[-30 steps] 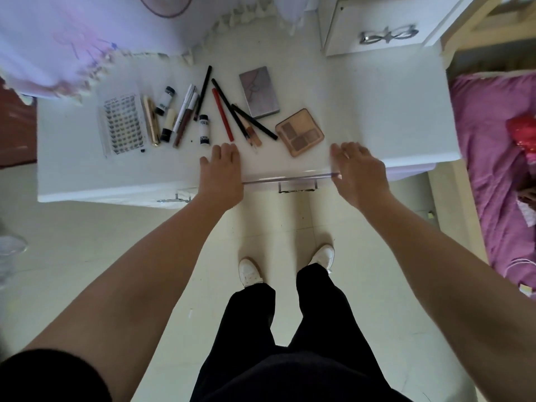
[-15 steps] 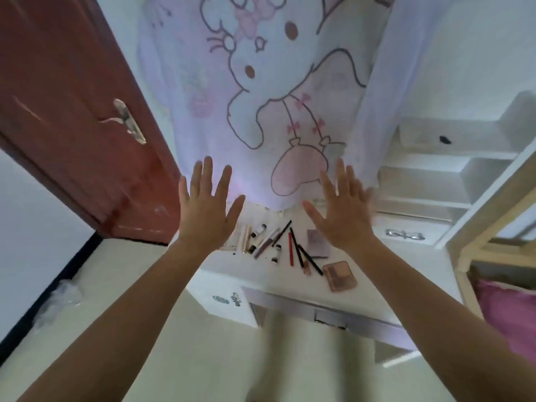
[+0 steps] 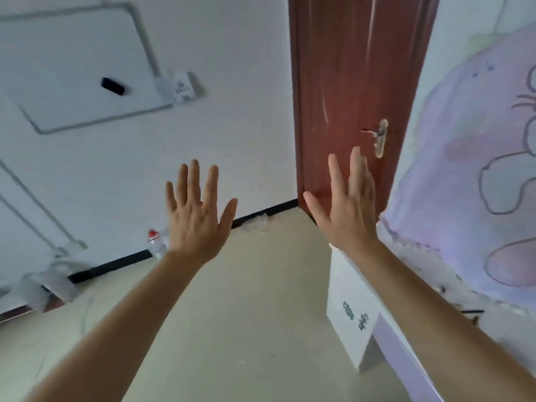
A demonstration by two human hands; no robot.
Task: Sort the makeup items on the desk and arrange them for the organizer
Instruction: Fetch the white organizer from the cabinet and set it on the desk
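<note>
My left hand (image 3: 197, 216) and my right hand (image 3: 348, 204) are both raised in front of me with fingers straight and spread, holding nothing. The view faces the room's corner, away from the desk top. Only the left end of the white desk (image 3: 348, 329) shows at the lower right, behind my right forearm. A thin black makeup pencil (image 3: 472, 311) lies at the desk's far edge by the cloth; the other makeup items are out of view.
A dark red door (image 3: 348, 97) with a metal handle (image 3: 380, 137) stands ahead. A pale purple cartoon cloth (image 3: 478, 184) hangs at the right. A plastic bottle (image 3: 156, 245) with a red cap stands on the floor by the white wall.
The view has swung left, from the desk and cloth to the door and wall corner. Both hands stay raised and spread; a second ago they rested at the desk's front edge.
</note>
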